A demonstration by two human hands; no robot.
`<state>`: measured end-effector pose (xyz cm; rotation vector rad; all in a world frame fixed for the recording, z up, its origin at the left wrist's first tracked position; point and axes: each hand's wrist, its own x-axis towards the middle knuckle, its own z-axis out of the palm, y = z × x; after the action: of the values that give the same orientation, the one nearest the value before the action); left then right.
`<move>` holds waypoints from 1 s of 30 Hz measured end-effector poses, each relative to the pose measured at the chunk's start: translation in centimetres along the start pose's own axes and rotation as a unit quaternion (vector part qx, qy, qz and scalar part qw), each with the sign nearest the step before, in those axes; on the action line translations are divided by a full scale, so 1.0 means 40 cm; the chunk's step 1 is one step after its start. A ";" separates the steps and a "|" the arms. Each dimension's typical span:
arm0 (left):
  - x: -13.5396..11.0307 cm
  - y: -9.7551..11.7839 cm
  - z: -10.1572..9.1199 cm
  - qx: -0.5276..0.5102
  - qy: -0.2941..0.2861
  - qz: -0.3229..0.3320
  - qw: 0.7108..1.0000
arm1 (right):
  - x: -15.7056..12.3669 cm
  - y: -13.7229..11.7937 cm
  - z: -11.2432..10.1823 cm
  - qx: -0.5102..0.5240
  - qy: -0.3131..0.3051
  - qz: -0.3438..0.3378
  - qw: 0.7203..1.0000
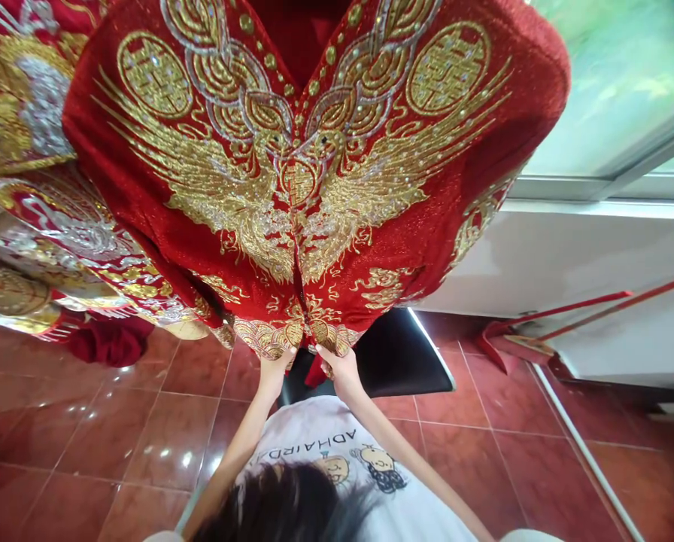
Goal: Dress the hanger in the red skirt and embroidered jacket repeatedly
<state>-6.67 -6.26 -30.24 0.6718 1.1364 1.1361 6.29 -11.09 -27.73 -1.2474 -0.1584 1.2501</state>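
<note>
A red jacket [382, 218] with gold and silver embroidery hangs in front of me, its V-shaped neck at the top. Two winged birds in gold thread spread across its chest. My left hand [276, 365] pinches the patterned hem on the left side of the front opening. On the other side of that opening, my right hand [340, 366] grips the hem, thumb on top and fingers curled beneath. The two front edges meet along most of the middle, with a narrow dark gap lower down. My fingertips are partly hidden by the cloth.
More embroidered red garments [37, 150] hang at the left. Behind the hem is a black flat-topped seat or panel [405, 361]. A red dustpan [500, 342] with long handles stands by the white wall [484, 256] at right. The floor [168, 421] has glossy reddish tiles.
</note>
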 end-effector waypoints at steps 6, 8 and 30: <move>-0.031 0.017 0.037 -0.022 -0.010 -0.033 0.999 | -0.008 -0.002 0.002 0.022 -0.006 0.028 0.999; -0.040 0.017 0.052 -0.046 -0.007 -0.044 0.998 | -0.012 -0.001 0.006 0.041 -0.015 0.045 0.998; -0.079 0.010 0.101 -0.115 -0.048 -0.075 0.989 | -0.017 0.000 0.020 0.195 -0.073 0.165 0.964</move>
<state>-3.04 -8.61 -27.46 0.4492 0.9405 1.0739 5.47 -11.11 -27.05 -0.8594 0.1918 1.5733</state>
